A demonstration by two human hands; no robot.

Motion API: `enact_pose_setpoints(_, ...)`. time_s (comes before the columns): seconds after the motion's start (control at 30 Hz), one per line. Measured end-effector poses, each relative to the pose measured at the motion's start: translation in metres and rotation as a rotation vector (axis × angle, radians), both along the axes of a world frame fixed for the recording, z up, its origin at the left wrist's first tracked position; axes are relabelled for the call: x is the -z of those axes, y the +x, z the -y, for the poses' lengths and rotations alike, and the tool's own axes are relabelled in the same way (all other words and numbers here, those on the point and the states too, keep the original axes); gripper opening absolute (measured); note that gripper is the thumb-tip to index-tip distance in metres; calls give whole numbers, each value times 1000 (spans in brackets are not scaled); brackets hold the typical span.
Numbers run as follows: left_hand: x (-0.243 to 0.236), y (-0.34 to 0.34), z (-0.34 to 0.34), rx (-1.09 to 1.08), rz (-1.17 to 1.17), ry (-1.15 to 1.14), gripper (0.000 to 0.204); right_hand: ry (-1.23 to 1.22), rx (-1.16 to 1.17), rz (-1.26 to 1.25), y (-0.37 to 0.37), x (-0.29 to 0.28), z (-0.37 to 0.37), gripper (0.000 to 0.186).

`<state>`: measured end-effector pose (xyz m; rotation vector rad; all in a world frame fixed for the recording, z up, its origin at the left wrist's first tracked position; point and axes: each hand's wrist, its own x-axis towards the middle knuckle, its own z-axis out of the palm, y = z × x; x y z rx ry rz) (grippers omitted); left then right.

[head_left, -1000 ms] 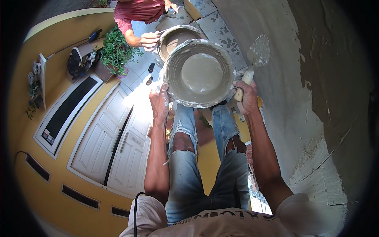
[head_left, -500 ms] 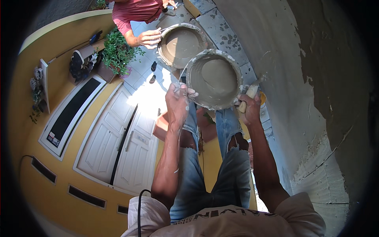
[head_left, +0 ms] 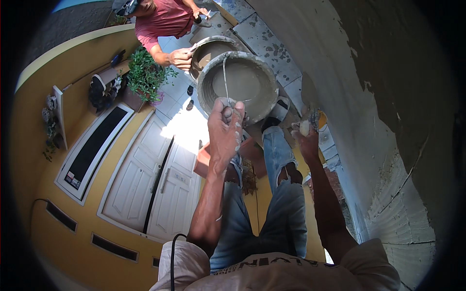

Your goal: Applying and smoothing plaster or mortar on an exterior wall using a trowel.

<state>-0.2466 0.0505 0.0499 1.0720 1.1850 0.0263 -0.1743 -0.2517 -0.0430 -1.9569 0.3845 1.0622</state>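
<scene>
A round bucket (head_left: 206, 92) of wet grey mortar (head_left: 246, 81) hangs in front of me. My left hand (head_left: 226, 127) is closed on its thin handle (head_left: 225, 77), which crosses the opening. Lower and to the right, my right hand (head_left: 307, 141) grips the pale handle of a trowel (head_left: 304, 127), apart from the bucket. The trowel's blade blends into the grey surfaces beyond. A second mortar bucket (head_left: 194, 65) sits just behind mine, partly hidden by it. A co-worker's hand (head_left: 181, 59) holds that bucket's rim or handle; I cannot tell which.
A co-worker in a red shirt (head_left: 165, 22) stands at the far left. Along my right runs a wall (head_left: 335, 87) with fresh, darker plaster. White double doors (head_left: 153, 179) are set in a yellow wall. Potted plants (head_left: 145, 72) and sandals (head_left: 190, 104) lie beyond; planters (head_left: 204, 160) stand by my legs.
The bucket in my left hand has shifted left and slightly away, covering more of the second bucket. My right hand with the trowel has come off its rim and lowered. The co-worker leans further into view.
</scene>
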Motion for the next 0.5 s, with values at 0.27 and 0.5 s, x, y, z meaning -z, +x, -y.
enact_pose_setpoints(0.27,-28,1,-94,-49,73,225,32,-85,-173,-40,-82,-3,58,33)
enact_pose_setpoints(0.5,-55,4,-150,-177,208,244,33,-94,-65,-164,-128,-7,74,18)
